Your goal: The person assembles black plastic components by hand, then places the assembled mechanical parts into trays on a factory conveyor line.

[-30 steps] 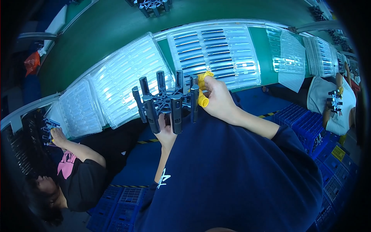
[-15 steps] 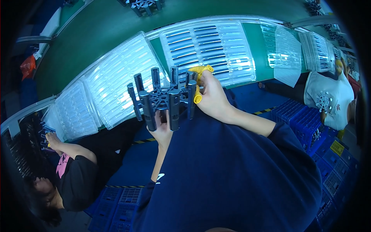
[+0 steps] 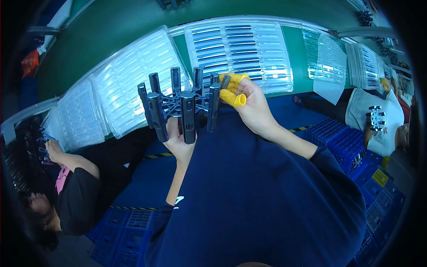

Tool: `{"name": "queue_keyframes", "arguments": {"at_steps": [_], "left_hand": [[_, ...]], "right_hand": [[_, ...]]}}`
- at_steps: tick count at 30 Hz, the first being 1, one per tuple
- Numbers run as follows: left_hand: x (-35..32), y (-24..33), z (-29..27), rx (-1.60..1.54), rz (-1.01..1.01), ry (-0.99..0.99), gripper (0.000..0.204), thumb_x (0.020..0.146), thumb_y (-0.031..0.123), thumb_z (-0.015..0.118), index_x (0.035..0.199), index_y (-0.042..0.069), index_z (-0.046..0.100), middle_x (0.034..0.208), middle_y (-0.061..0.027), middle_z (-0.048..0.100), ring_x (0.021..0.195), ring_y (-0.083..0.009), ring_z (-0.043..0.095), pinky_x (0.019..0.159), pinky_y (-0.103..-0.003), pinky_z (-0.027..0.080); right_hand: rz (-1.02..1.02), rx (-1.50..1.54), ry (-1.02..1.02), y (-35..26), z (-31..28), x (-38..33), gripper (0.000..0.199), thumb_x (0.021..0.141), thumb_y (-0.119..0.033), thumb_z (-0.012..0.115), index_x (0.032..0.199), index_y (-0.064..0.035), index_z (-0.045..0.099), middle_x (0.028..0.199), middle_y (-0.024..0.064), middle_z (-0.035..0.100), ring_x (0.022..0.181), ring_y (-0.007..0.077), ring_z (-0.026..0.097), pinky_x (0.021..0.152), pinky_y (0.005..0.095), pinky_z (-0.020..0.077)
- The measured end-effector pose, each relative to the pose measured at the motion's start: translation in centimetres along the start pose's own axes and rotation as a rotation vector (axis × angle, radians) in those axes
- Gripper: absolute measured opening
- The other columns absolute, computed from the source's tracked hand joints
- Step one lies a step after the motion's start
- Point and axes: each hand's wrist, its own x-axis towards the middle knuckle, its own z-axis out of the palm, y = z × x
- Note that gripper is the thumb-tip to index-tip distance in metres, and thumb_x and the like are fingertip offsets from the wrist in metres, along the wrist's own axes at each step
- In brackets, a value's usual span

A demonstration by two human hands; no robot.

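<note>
A round dark frame [image 3: 171, 105] with thin spokes carries several upright black bars [image 3: 188, 116] around its rim. From below, my left hand [image 3: 179, 146] is closed around its underside; the frame hides most of those fingers. At the frame's right side is my right hand [image 3: 255, 109], with yellow finger covers on its fingertips. Pinched between its covered fingers is a short dark bar [image 3: 225, 81], tilted, close beside the upright bars on that side. Whether this bar touches the frame, I cannot tell.
Along the green table [image 3: 120, 20] lie clear plastic trays; one tray [image 3: 267, 53] holds several dark bars. A person [image 3: 89, 196] works at the left, another person [image 3: 378, 118] at the right. Blue crates [image 3: 333, 135] stand behind me on both sides.
The frame in my left hand has shifted slightly left and up. My right hand has turned and drawn a little away from the frame, and a tilted dark bar now shows between its fingers.
</note>
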Motion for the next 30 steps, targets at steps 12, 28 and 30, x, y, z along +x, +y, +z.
{"name": "queue_keyframes", "arguments": {"at_steps": [12, 28, 30], "left_hand": [[-3.5, -0.4, -1.5, -0.135, -0.169, -0.143, 0.013, 0.071, 0.001, 0.064, 0.081, -0.001, 0.056, 0.060, -0.0096, 0.049, 0.046, -0.0200, 0.049, 0.048, -0.027, 0.038], [-16.1, -4.0, -7.7, 0.087, -0.619, 0.326, 0.016, 0.088, 0.016, 0.059, 0.090, 0.000, 0.061, 0.063, -0.0016, 0.054, 0.054, -0.0040, 0.044, 0.048, -0.020, 0.034], [-19.8, -3.0, -8.3, 0.114, -0.793, 0.421, 0.016, 0.087, 0.014, 0.061, 0.095, 0.000, 0.062, 0.064, -0.0008, 0.052, 0.057, -0.0041, 0.043, 0.050, -0.020, 0.034]], "right_hand": [[0.126, 0.368, 0.053, 3.8, 1.3, -3.2, 0.027, 0.086, -0.001, 0.058, 0.112, 0.0006, 0.050, 0.107, 0.0074, 0.056, 0.095, 0.0143, 0.057, 0.084, 0.0264, 0.0489], [-0.588, -1.309, -0.167, 13.2, -6.6, -0.8, 0.025, 0.071, 0.001, 0.067, 0.095, 0.0066, 0.060, 0.087, 0.0230, 0.057, 0.080, 0.0371, 0.055, 0.073, 0.0418, 0.0449], [-0.606, -1.276, -0.228, 13.7, -7.6, -1.1, 0.029, 0.066, 0.006, 0.063, 0.096, 0.0068, 0.060, 0.086, 0.0232, 0.056, 0.081, 0.0375, 0.054, 0.074, 0.0428, 0.0446]]}}
